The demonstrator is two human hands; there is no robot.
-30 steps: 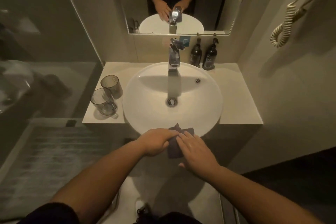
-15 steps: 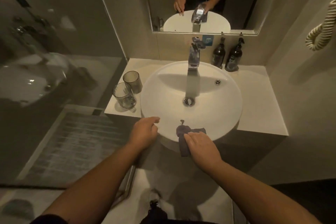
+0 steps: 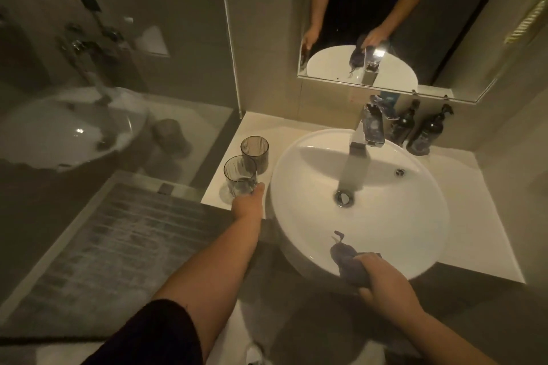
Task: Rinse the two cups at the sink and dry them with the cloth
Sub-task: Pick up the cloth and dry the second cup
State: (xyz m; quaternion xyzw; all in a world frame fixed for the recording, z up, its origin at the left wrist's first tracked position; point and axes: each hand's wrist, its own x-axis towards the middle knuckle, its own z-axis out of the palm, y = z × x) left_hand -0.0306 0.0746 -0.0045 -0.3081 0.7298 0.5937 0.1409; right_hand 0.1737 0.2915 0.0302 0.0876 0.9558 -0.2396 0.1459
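Glass: two ribbed, round cups on the counter point(image 3: 462, 195) left of the sink point(image 3: 385, 216); left hand point(image 3: 247, 204) grips the near cup point(image 3: 239, 176), far cup point(image 3: 255, 154) just behind.
Cloth: soft dark cloth point(image 3: 345, 261), bunched in the right hand point(image 3: 385, 284), draped over the basin's near rim.

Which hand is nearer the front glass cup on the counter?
Left. The left hand is at the base of the front cup, touching it. The right hand is far off at the near rim of the sink, holding the cloth.
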